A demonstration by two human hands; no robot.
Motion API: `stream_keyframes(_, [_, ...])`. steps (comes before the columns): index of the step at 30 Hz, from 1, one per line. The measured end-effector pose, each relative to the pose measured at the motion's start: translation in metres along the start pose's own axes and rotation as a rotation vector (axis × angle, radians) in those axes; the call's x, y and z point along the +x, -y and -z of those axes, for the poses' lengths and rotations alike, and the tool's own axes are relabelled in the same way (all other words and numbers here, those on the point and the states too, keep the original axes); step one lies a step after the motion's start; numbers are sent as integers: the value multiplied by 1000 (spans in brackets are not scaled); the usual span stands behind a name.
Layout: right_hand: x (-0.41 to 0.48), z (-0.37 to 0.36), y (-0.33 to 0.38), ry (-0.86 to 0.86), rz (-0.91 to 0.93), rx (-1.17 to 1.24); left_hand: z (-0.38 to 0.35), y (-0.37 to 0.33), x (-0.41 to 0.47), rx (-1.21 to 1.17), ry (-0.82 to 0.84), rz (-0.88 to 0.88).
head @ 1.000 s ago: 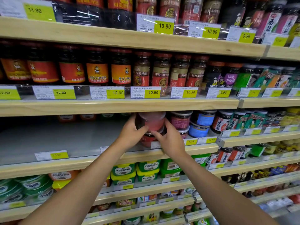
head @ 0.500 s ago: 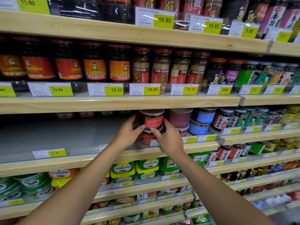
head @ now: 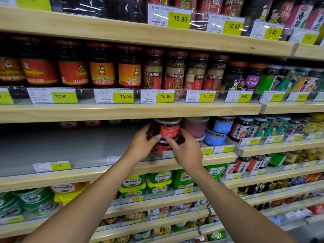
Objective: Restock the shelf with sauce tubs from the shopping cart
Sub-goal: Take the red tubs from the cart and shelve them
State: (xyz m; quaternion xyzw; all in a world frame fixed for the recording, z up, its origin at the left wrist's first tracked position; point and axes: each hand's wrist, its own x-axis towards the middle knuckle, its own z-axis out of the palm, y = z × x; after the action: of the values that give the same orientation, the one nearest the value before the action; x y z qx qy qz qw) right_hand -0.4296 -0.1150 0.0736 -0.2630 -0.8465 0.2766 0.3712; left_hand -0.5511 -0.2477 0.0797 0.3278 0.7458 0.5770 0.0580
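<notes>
The left arm reaches up to the shelf (head: pixel 70 148). The left hand (head: pixel 140 144) holds the left side of the red tub (head: pixel 167 128), its fingers curled round it and its thumb on the front. The red tub is between both hands, on top of a lower tub (head: pixel 160 147). The right hand (head: pixel 187 152) holds the right side, fingers bent round, thumb on the front near the other thumb. Right of these fingers sit a pink tub (head: pixel 194 127) and blue tubs (head: pixel 220 130).
</notes>
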Motion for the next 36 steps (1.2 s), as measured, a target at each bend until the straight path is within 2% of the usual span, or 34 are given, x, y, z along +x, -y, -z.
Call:
stream_keyframes(17, [-4, -1, -5, -90, -29, -48, -6, -4, 0, 63, 20, 16])
stream_keyframes(29, [-5, 0, -7, -55, -28, -5, -1, -4, -5, 120, 80, 3])
stream_keyframes(36, [-9, 8, -3, 19, -32, -86, 5, -8, -20, 239, 75, -35])
